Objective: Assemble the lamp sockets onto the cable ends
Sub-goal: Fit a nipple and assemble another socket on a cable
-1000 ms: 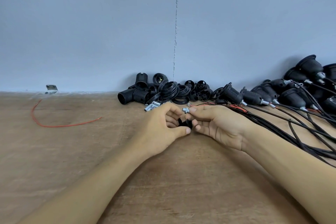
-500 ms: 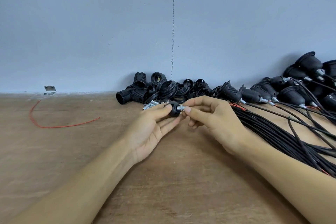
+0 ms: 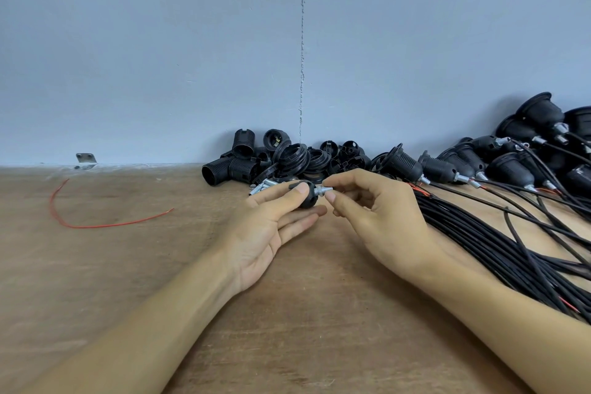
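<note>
Left hand [image 3: 265, 233] grip clamped on small black domed plastic socket cap [image 3: 307, 201]; right hand [image 3: 380, 224] grip pinching silver threaded metal nipple [image 3: 323, 191] at cap's right end; both over brown wooden surface [image 3: 128, 265]; loose black socket parts [image 3: 287, 158] piled behind at wall [image 3: 160, 57]; black cable bundle [image 3: 495, 233] right.

The socket cap [image 3: 308, 199] I hold is plain black, its threaded stem [image 3: 323, 192] silver. The far socket parts [image 3: 243, 166] and the cables [image 3: 511, 243] on my right are black too. A red wire [image 3: 96, 226] lies left on the brown, grained table [image 3: 319, 329]; the wall [image 3: 160, 41] is blue-grey.
</note>
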The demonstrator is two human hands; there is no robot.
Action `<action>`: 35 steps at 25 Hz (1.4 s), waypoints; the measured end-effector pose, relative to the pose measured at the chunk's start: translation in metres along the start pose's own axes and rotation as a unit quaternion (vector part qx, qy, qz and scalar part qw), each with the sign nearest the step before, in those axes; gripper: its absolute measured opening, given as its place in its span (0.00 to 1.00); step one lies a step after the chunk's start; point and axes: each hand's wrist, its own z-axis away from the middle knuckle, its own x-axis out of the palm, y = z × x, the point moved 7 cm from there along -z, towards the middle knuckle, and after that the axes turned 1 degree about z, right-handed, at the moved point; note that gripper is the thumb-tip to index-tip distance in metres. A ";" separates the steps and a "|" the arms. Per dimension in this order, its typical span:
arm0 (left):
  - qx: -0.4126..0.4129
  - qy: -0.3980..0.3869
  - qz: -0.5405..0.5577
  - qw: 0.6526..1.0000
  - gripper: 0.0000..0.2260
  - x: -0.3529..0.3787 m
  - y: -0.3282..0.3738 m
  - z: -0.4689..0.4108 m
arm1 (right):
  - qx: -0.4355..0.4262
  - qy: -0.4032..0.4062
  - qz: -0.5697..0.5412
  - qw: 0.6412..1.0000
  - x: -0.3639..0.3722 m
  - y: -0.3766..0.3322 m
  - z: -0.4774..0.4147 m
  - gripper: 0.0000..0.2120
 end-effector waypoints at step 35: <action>0.056 -0.001 -0.046 0.997 0.20 0.001 0.005 0.004 | 0.046 -0.036 0.052 0.997 0.006 0.019 -0.003 0.11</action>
